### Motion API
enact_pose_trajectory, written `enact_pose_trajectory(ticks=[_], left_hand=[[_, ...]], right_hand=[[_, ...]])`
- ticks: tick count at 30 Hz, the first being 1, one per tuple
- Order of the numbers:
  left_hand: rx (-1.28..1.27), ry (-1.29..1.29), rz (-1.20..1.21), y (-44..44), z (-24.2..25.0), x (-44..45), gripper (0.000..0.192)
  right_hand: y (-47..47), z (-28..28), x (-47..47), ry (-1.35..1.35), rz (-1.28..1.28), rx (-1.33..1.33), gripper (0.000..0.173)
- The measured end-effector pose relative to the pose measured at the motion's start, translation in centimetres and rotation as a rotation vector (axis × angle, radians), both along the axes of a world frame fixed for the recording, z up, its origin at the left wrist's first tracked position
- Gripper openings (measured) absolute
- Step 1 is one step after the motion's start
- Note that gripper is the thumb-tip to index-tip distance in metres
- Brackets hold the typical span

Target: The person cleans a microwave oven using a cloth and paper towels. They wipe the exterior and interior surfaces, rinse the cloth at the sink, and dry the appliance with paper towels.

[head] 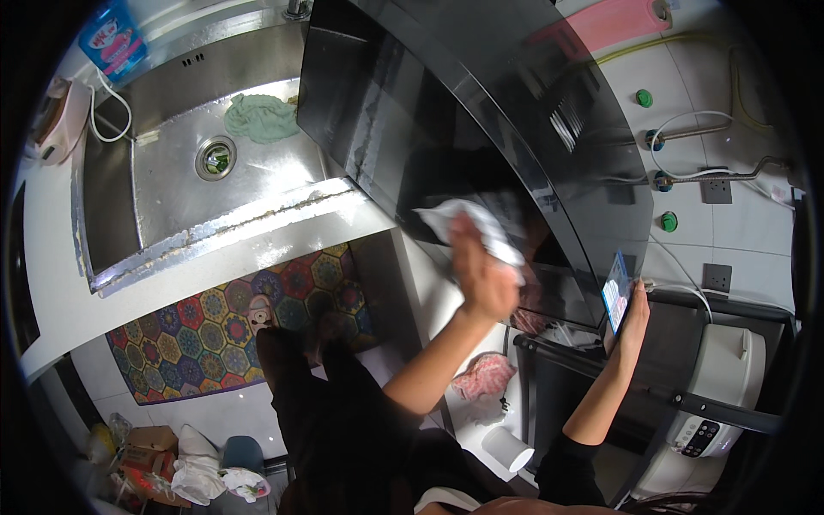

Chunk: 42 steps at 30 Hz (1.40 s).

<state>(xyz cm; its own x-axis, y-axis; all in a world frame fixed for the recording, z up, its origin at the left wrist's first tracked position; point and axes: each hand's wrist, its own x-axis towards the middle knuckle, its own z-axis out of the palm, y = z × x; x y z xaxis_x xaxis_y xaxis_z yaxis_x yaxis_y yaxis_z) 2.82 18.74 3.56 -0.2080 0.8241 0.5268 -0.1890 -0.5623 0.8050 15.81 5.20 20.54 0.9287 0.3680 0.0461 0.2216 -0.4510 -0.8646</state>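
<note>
My left hand [483, 270] is pressed on a crumpled white cloth [486, 228], blurred, against the dark glossy glass of what looks like a range hood [476, 148]. My right hand [634, 315] lies along the hood's lower right edge, fingers nearly straight; whether they grip it is hidden. Beside that hand shows a bright blue, white and pink rectangle [616, 296], perhaps a label. Under my left forearm, a pink and white cloth [484, 376] lies on the white counter, with a white cup [508, 449] on its side nearby.
Left stands a steel sink [174, 187] holding a green cloth [261, 118]; a blue bottle [112, 42] is behind it. A patterned mat [212, 328] covers the floor, near boxes [148, 457] and bags. Pipes, sockets [716, 278] and a white appliance [724, 380] are right.
</note>
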Motion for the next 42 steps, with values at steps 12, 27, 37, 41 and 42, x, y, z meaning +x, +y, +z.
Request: enact_pose_trajectory(ticks=[12,27,37,41,42], left_hand=[[-0.632,0.011,-0.131,-0.8,-5.5,-0.7,0.058],[-1.089,-0.579,-0.898,-10.9,3.3,-5.4,0.055],[-1.349,-1.083,-1.391,-5.4,8.0,-18.9,0.045],[-1.346,-0.930,-1.461,-4.4,10.2,-21.3,0.046],[-1.330,-0.850,-1.452,-4.3,10.7,-21.7,0.048]], right_hand=[[-1.6,-1.0,2.4,0.008,0.037,0.009,0.042],[-1.0,-1.9,2.5,-0.134,0.031,-0.175,0.053],[-0.1,-1.9,1.1,-0.277,-0.040,-0.403,0.053],[-1.0,0.0,-2.7,-0.245,-0.146,0.222,0.045],[-2.0,0.3,-4.6,-0.165,-0.216,0.340,0.042]])
